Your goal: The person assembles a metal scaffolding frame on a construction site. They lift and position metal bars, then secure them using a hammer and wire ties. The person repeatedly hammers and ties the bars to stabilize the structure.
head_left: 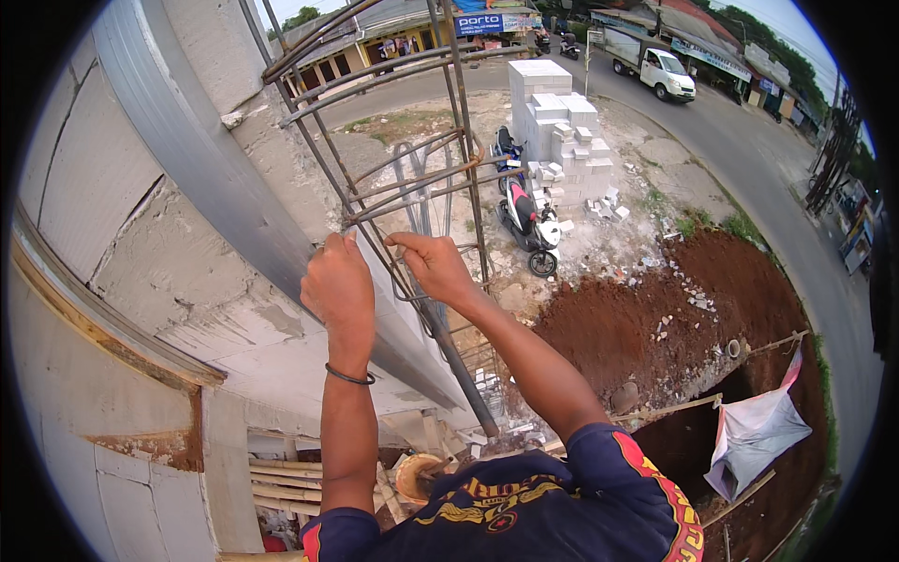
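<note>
Navy shirt (pixel 506 510) with red-and-yellow sleeve trim fills the bottom edge, 2 bare forearms rising from it. Below, beside the left elbow, sits 1 orange bucket (pixel 412 487); something brownish shows inside, too unclear to name. At the upright rebar cage (pixel 473 167), 2 hands work close together but apart: the left hand (pixel 339 286) is curled, the right hand (pixel 435 267) bent with fingertips drawn together at a bar. Whether either grips a bar or something thin, I cannot tell. On the ground below stand 1 stack of white blocks (pixel 543 117) and 2 motorbikes (pixel 532 225); 1 truck (pixel 665 75) is on the road. A grey metal strip (pixel 187 112) on the wall crowds the left hand; right of the right forearm is open air.
</note>
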Demonstrator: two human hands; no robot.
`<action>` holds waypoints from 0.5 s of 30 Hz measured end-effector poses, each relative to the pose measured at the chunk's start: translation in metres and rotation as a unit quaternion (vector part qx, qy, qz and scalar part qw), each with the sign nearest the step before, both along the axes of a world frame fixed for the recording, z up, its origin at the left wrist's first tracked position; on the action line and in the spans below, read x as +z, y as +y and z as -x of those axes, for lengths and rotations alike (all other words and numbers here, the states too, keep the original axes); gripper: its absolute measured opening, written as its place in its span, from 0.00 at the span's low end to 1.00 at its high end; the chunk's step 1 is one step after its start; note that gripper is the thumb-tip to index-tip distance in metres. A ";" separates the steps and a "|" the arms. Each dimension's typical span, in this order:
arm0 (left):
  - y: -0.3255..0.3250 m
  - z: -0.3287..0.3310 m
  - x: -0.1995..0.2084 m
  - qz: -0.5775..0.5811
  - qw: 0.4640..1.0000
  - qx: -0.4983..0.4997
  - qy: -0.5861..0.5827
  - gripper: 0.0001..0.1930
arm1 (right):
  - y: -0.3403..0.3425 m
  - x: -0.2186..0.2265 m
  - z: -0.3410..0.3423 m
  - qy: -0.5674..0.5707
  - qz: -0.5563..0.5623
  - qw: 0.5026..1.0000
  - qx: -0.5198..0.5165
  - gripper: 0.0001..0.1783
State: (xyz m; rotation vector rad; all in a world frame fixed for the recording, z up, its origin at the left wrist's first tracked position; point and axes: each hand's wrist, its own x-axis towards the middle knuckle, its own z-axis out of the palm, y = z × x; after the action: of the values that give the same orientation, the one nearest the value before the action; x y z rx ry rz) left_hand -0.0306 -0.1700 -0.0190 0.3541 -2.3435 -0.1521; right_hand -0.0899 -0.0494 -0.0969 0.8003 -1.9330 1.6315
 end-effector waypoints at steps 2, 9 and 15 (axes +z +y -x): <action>-0.002 0.001 -0.001 -0.004 1.000 -0.006 0.016 0.14 | 0.001 0.000 0.003 0.014 -0.017 1.000 -0.021 0.16; -0.011 0.012 -0.009 -0.116 0.987 -0.087 0.073 0.17 | 0.002 0.004 0.012 0.089 -0.087 0.987 -0.101 0.12; 0.007 -0.001 -0.010 -0.014 1.000 0.018 -0.006 0.20 | -0.002 -0.006 -0.004 0.083 -0.061 0.990 -0.100 0.12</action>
State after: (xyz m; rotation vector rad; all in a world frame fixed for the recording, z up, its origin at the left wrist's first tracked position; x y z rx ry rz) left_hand -0.0299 -0.1631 -0.0291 0.4107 -2.3483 -0.1650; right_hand -0.0858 -0.0515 -0.1033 0.7361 -1.9405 1.2988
